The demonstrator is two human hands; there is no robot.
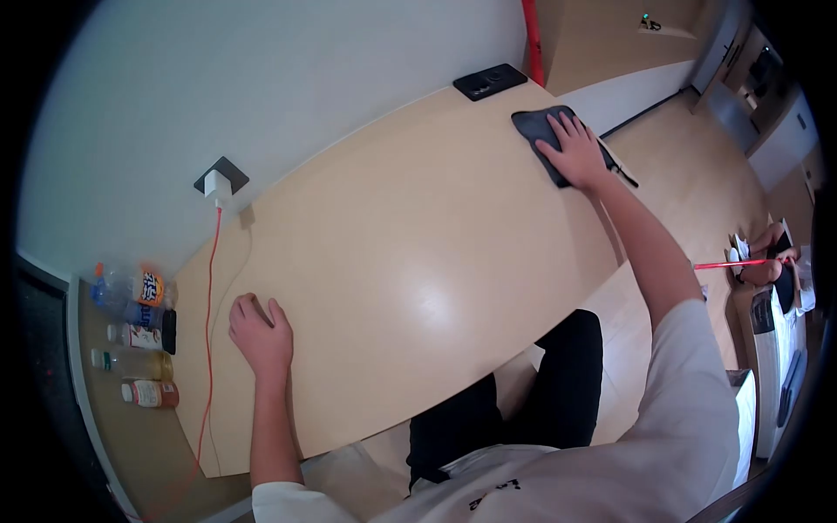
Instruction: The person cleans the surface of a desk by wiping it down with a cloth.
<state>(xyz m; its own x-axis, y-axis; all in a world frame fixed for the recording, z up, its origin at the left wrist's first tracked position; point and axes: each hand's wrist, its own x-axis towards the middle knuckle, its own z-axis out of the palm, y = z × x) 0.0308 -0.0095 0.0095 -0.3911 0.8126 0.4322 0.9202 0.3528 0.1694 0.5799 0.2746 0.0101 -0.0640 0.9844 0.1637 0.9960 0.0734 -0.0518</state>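
My right hand [575, 155] lies flat with fingers spread on a dark grey, soft-looking flat piece [532, 125], perhaps a pouch or folded cloth, at the table's far right edge. A thin black strap or cord [624, 174] shows beside that hand. On the left part of the pale wooden table [392, 244], my left hand [261, 333] rests with its fingers bent and thumb apart. I see nothing held in it. A red cable [210, 322] runs just left of this hand.
The cable hangs from a white charger [217, 186] in a wall socket. Several bottles [144, 336] stand beyond the table's left edge. A black phone [490, 82] lies near the wall, beside a red pole [533, 44]. Another person [767, 270] sits at far right.
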